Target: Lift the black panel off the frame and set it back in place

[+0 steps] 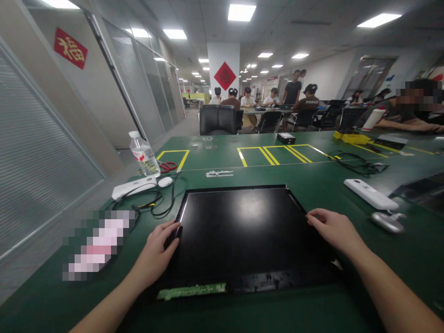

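In front of me a black display panel (pixel 239 231) lies flat on the green table, its dark surface reflecting a ceiling light. A strip of green circuit board (pixel 191 291) runs along its near edge at the left. My left hand (pixel 161 245) grips the panel's left edge, the thumb resting near the surface and the fingers on the rim. At the right edge, the fingertips of my right hand (pixel 328 225) are pinched on the rim. A small pale tab (pixel 336 264) shows at the near right corner.
Left of the panel are a water bottle (pixel 144 155), red scissors (pixel 168 167), a white power strip (pixel 135 187), black cables (pixel 157 203) and a blurred pink item (pixel 100 245). On the right lie another white strip (pixel 370 194) and a silver mouse (pixel 387 222). Several people sit farther back.
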Demonstrator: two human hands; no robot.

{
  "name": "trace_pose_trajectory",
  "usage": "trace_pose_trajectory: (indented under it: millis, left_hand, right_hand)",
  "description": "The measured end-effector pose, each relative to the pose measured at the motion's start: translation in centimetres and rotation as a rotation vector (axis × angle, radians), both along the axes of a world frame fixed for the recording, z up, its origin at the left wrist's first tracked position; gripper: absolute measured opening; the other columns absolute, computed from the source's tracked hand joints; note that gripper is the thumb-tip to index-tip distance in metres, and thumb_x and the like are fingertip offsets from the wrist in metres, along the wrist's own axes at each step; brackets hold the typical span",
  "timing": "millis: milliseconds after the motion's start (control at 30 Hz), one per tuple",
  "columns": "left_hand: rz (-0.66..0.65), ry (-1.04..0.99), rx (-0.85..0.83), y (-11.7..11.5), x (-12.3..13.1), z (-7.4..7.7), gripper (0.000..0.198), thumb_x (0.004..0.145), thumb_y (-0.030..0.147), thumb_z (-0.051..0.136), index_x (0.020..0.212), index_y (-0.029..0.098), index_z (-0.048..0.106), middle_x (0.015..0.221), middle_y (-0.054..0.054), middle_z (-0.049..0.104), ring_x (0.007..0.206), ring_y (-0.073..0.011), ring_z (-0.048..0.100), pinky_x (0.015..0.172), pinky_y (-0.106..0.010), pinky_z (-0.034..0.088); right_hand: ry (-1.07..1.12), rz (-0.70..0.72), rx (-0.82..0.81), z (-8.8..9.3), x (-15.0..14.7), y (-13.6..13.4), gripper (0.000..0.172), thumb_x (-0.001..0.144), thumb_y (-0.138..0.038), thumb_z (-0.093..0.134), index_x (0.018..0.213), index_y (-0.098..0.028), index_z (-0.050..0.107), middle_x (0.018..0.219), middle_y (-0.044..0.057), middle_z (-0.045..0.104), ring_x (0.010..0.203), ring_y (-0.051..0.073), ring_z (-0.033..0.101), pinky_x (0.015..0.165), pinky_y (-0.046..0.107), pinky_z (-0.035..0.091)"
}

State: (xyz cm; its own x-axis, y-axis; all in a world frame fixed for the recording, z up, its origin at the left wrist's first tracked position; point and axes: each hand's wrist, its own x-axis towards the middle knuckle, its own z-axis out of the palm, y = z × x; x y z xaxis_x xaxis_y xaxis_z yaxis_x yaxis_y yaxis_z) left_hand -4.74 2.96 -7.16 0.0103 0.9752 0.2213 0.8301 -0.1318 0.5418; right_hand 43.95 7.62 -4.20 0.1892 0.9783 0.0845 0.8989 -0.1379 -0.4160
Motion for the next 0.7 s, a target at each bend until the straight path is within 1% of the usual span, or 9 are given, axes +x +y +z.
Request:
trace_pose_trajectory:
  millis: [233,367,400,467,533,567,600,633,700]
  left_hand:
    - [-0.015,0.020,0.002,0.0,0.0,1.0,0.041,0.084,0.020,0.047,0.117,0.022,0.072,0.126,-0.012,0.067,0.121,-0.0316,0.062,0.106,-0.051,0.047]
    - [-0.034,0.055,-0.009,-0.3,0.2,1.3,0.044,0.079,0.015,0.047,0.114,0.022,0.073,0.112,-0.011,0.069,0.110,-0.0289,0.067,0.095,-0.045,0.055]
    - [-0.037,0.069,-0.012,-0.3,0.3,1.4,0.044,0.077,0.014,0.048,0.112,0.022,0.074,0.107,-0.010,0.069,0.106,-0.0288,0.068,0.092,-0.045,0.056]
    - [-0.024,0.104,-0.013,-0.7,0.7,1.8,0.042,0.075,0.016,0.052,0.109,0.023,0.075,0.103,-0.010,0.069,0.101,-0.0316,0.067,0.090,-0.050,0.055]
    - [-0.005,0.133,0.023,-1.5,1.3,2.8,0.038,0.076,0.022,0.056,0.109,0.025,0.075,0.107,-0.012,0.068,0.102,-0.0367,0.064,0.089,-0.059,0.051]
    - [-0.004,0.139,0.058,-2.2,1.6,3.5,0.036,0.079,0.026,0.058,0.111,0.026,0.074,0.113,-0.013,0.066,0.106,-0.0380,0.062,0.091,-0.060,0.049]
    - [-0.055,0.113,0.143,-3.0,2.0,4.4,0.034,0.082,0.030,0.059,0.114,0.028,0.073,0.114,-0.013,0.066,0.107,-0.0371,0.062,0.091,-0.058,0.050]
    - [-0.123,0.045,0.221,-3.9,2.3,5.2,0.035,0.086,0.032,0.058,0.119,0.031,0.070,0.117,-0.011,0.065,0.107,-0.0334,0.062,0.092,-0.052,0.051]
    - [-0.262,-0.119,0.310,-6.0,2.9,6.7,0.035,0.091,0.033,0.057,0.126,0.036,0.065,0.116,-0.007,0.066,0.098,-0.0257,0.065,0.082,-0.038,0.055]
  right_hand:
    - [0.002,0.000,0.007,0.1,-0.2,-0.1,0.032,0.080,-0.045,0.050,0.086,-0.028,0.076,0.073,0.001,0.074,0.071,0.022,0.067,0.063,0.032,0.044]
    - [-0.006,0.003,0.021,0.1,-0.1,0.0,0.032,0.081,-0.046,0.050,0.086,-0.028,0.076,0.076,0.002,0.075,0.072,0.022,0.068,0.063,0.032,0.045]
    - [-0.011,0.001,0.019,0.0,-0.1,0.0,0.032,0.081,-0.046,0.050,0.087,-0.028,0.076,0.077,0.002,0.075,0.072,0.022,0.068,0.064,0.032,0.045]
    - [-0.017,-0.002,0.011,0.0,0.0,0.0,0.033,0.082,-0.047,0.050,0.087,-0.028,0.076,0.079,0.002,0.075,0.074,0.023,0.068,0.065,0.033,0.046]
    - [-0.015,-0.004,-0.001,-0.1,0.1,0.1,0.033,0.082,-0.047,0.049,0.089,-0.028,0.076,0.081,0.002,0.076,0.076,0.023,0.069,0.066,0.034,0.046]
    - [-0.014,-0.005,-0.003,-0.1,0.1,0.1,0.033,0.083,-0.047,0.049,0.089,-0.028,0.076,0.081,0.002,0.076,0.077,0.024,0.069,0.067,0.034,0.046]
    - [-0.014,-0.005,-0.001,-0.2,0.2,0.1,0.033,0.083,-0.047,0.049,0.089,-0.028,0.076,0.081,0.002,0.076,0.076,0.024,0.069,0.067,0.034,0.046]
    - [-0.013,-0.004,0.005,-0.2,0.2,0.1,0.033,0.083,-0.047,0.049,0.089,-0.028,0.076,0.080,0.003,0.076,0.076,0.024,0.069,0.066,0.034,0.046]
    - [-0.008,0.000,0.022,-0.3,0.2,0.2,0.032,0.082,-0.046,0.050,0.087,-0.028,0.076,0.079,0.003,0.076,0.075,0.024,0.069,0.065,0.034,0.047]
